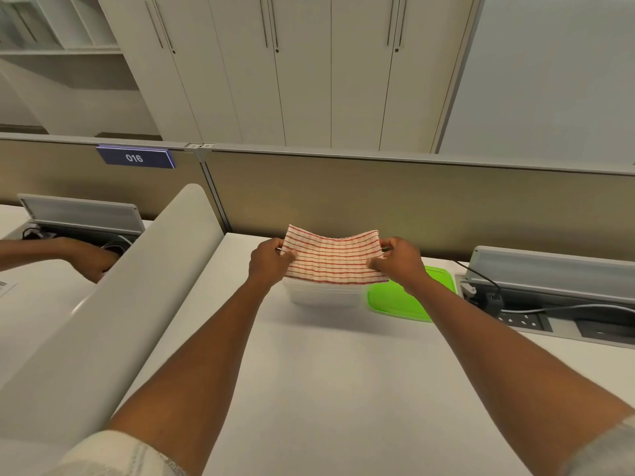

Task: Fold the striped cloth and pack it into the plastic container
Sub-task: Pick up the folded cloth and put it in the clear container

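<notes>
Both hands, left hand (269,261) and right hand (400,261), pinched on striped cloth (331,259) edges above plastic container (323,295), green lid (400,300) alongside.

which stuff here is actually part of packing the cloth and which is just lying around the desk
Part of the job:
striped cloth, held by left hand and right hand
plastic container under it
green lid beside the container

Just lying about:
black cable
power sockets
016 sign
</notes>
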Demonstrator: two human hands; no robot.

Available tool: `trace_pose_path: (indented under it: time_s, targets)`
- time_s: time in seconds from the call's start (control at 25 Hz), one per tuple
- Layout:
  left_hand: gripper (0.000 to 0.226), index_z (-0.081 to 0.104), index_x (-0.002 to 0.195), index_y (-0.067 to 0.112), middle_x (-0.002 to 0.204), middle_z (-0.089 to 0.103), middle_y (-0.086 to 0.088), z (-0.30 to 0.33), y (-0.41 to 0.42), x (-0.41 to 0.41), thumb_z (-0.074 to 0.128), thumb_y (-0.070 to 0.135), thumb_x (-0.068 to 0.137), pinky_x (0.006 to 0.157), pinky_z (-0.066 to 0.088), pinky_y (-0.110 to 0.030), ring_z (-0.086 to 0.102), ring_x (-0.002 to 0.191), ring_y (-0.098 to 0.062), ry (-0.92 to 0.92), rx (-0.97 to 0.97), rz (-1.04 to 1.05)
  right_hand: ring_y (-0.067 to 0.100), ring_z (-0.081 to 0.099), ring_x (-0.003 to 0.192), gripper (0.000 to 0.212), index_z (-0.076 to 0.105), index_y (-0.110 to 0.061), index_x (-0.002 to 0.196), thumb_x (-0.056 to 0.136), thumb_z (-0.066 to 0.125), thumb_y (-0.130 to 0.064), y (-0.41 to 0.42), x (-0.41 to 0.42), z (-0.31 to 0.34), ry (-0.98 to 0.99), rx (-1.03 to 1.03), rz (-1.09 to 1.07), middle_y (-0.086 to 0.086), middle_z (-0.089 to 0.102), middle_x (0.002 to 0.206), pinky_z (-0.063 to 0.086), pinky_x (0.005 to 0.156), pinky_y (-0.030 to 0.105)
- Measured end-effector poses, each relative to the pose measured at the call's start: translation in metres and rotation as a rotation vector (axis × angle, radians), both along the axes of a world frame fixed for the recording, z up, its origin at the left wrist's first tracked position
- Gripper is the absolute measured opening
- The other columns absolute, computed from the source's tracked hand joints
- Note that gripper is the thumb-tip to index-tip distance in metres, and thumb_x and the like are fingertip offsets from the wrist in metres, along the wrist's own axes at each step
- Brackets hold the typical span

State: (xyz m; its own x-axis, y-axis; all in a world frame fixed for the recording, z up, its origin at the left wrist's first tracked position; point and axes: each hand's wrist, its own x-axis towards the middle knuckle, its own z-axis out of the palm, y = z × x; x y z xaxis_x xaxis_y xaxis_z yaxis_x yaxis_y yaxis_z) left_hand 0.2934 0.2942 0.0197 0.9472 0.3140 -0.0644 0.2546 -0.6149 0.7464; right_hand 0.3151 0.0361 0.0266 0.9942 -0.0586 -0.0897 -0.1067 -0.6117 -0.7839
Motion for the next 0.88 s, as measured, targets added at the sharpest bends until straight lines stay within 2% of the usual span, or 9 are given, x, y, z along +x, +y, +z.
trace_pose_path:
  time_s: [0.08,0.2,0.44,0.56,0.68,0.88]
  targets:
    - [0.029,0.065,0.116,0.011,0.114,0.071,-0.009,-0.007,0.005,0.014,0.064,0.028,0.093,0.086,0.059,-0.046,0.068,0.098,-0.028,-0.004,0.016,0.006,0.025,0.066,0.1,0.05,0.065,-0.008,0.117,0.07,0.079,-0.014,0.01,0.015,-0.006,0.003,-0.02,-0.017,0.008,0.072,0.108,0.052,0.091,0.037]
    - [0.03,0.065,0.116,0.011,0.115,0.071,-0.009,-0.022,0.008,0.031,0.064,0.029,0.093,0.087,0.058,-0.04,0.068,0.099,-0.027,0.0,0.037,0.006,0.025,0.065,0.1,0.049,0.065,-0.01,0.116,0.069,0.077,-0.016,0.021,0.031,-0.019,0.0,-0.085,-0.024,0.008,0.072,0.11,0.053,0.089,0.035]
    - [0.028,0.067,0.112,0.011,0.11,0.073,-0.008,-0.047,0.006,0.041,0.063,0.031,0.093,0.072,0.05,-0.026,0.068,0.089,-0.022,0.01,0.09,0.004,0.028,0.066,0.097,0.041,0.067,-0.011,0.108,0.069,0.076,-0.019,0.034,0.047,-0.036,0.01,-0.182,-0.045,0.009,0.072,0.105,0.051,0.08,0.034]
    - [0.03,0.066,0.113,0.012,0.11,0.072,-0.007,-0.051,0.003,0.041,0.059,0.035,0.094,0.073,0.052,-0.029,0.069,0.092,-0.023,-0.002,0.173,-0.002,0.031,0.066,0.097,0.038,0.068,-0.013,0.105,0.069,0.075,-0.021,0.04,0.047,-0.04,0.003,-0.229,-0.048,0.011,0.073,0.103,0.051,0.08,0.036]
    - [0.035,0.064,0.119,0.014,0.114,0.071,-0.007,-0.053,0.0,0.043,0.055,0.038,0.095,0.08,0.056,-0.036,0.068,0.098,-0.025,-0.006,0.302,-0.017,0.034,0.066,0.095,0.032,0.07,-0.012,0.101,0.07,0.072,-0.022,0.046,0.044,-0.045,-0.015,-0.274,-0.038,0.013,0.073,0.099,0.052,0.077,0.037]
    - [0.04,0.063,0.124,0.016,0.117,0.068,-0.009,-0.058,-0.003,0.045,0.056,0.041,0.094,0.084,0.055,-0.038,0.065,0.103,-0.026,0.01,0.366,-0.031,0.034,0.066,0.097,0.032,0.069,-0.011,0.101,0.072,0.069,-0.023,0.048,0.044,-0.05,-0.017,-0.3,-0.048,0.013,0.073,0.102,0.052,0.079,0.038]
